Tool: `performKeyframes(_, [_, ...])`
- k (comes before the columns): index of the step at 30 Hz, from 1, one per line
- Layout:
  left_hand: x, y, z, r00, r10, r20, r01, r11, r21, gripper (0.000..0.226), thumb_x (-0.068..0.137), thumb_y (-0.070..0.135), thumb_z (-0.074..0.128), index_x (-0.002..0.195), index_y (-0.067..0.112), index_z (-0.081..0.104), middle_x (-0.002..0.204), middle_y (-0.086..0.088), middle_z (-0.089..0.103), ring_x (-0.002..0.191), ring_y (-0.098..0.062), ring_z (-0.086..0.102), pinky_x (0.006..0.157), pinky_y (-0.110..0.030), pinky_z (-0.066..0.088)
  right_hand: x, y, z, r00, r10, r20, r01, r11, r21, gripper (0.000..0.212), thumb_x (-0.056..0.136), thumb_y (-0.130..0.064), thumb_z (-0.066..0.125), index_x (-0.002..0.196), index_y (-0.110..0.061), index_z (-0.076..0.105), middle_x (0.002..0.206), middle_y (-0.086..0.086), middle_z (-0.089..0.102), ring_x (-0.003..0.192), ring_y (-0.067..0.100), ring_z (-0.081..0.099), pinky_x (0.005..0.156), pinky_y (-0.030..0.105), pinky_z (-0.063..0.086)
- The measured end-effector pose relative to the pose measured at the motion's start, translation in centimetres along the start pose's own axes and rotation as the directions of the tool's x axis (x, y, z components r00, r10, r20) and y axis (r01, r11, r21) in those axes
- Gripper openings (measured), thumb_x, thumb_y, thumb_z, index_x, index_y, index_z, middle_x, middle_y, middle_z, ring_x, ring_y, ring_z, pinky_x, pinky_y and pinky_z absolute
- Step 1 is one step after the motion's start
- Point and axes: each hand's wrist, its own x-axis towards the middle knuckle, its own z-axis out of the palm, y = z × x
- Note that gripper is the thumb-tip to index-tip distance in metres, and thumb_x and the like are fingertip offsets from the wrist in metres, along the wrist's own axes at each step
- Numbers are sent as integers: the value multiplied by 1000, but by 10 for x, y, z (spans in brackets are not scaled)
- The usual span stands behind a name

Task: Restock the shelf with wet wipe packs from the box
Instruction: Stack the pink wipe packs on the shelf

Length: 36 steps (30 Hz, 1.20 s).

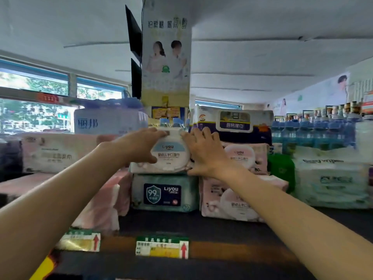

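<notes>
A white and pale pink Liyou wet wipe pack (168, 156) with a blue-topped lid lies on top of a green Liyou pack (164, 194) on the dark shelf (201, 227). My left hand (141, 145) grips its left end, fingers over the top edge and thumb on the front. My right hand (203, 152) grips its right end the same way. The box is out of view.
Pink wipe packs (242, 156) are stacked at the right, beside a dark kitchen-wipe pack (234, 125). Tissue bundles (52, 152) lie left, a white pack (331, 182) and water bottles (310, 132) right. Price tags (162, 247) line the shelf edge. A pillar poster (166, 61) rises behind.
</notes>
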Motion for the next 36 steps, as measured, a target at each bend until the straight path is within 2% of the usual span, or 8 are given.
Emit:
performKeyframes(2, [3,1,12,998,-11,58,7,998,57,100,75,29,73,149,18,6,154,-3,22,138,-23,27,113,-38,26,2,1,4,999,-8,40,5,998,62,96,68,-50,72,142,-20,18,138,11,33,123,31,30,98,45,35])
performKeyframes(8, [8,10,26,999,-49,14,46,982,184,125,65,46,77,147,11,-10,154,-10,11,140,-31,18,116,-46,15,5,4,2,990,-28,137,6,987,159,103,69,-43,74,146,-17,10,142,9,25,132,30,19,100,44,39])
performKeyframes(14, [4,24,52,969,-115,-217,182,930,320,115,68,40,76,144,6,-3,145,-16,21,131,-33,29,112,-46,24,0,-5,6,995,18,102,-27,996,83,105,67,-45,75,144,-18,10,141,8,23,131,30,19,89,43,48])
performKeyframes(19, [-2,22,44,957,-61,-285,164,921,353,107,66,47,75,140,8,7,139,-13,28,128,-31,33,110,-44,24,-2,-8,-3,998,36,44,-40,996,76,99,66,-43,77,141,-17,18,139,9,28,129,29,24,85,40,49])
performKeyframes(24, [-24,19,17,923,4,-384,166,897,409,101,68,50,72,131,11,3,135,-13,30,124,-31,34,109,-43,25,-12,-12,-32,997,42,-71,-38,997,63,99,64,-46,78,141,-17,21,140,10,27,129,31,25,78,42,54])
performKeyframes(27, [-42,22,5,930,15,-367,156,889,430,101,68,52,71,136,10,10,134,-13,30,123,-31,34,107,-43,26,-23,-17,-45,996,43,-75,-37,996,80,101,62,-46,78,141,-16,21,139,11,28,129,31,25,79,43,54])
performKeyframes(31, [-67,30,15,964,49,-260,81,881,467,101,70,61,65,138,11,10,136,-10,30,123,-28,35,107,-42,27,-49,-29,-44,1000,-7,14,5,995,103,104,62,-51,76,142,-15,20,136,10,30,127,28,26,90,45,48])
performKeyframes(36, [-74,41,26,973,96,-209,15,882,472,96,70,48,70,138,14,12,134,-4,33,123,-23,36,107,-38,25,-74,-40,-25,996,3,85,-10,997,79,100,64,-51,74,139,-14,20,133,9,31,122,26,30,89,37,46])
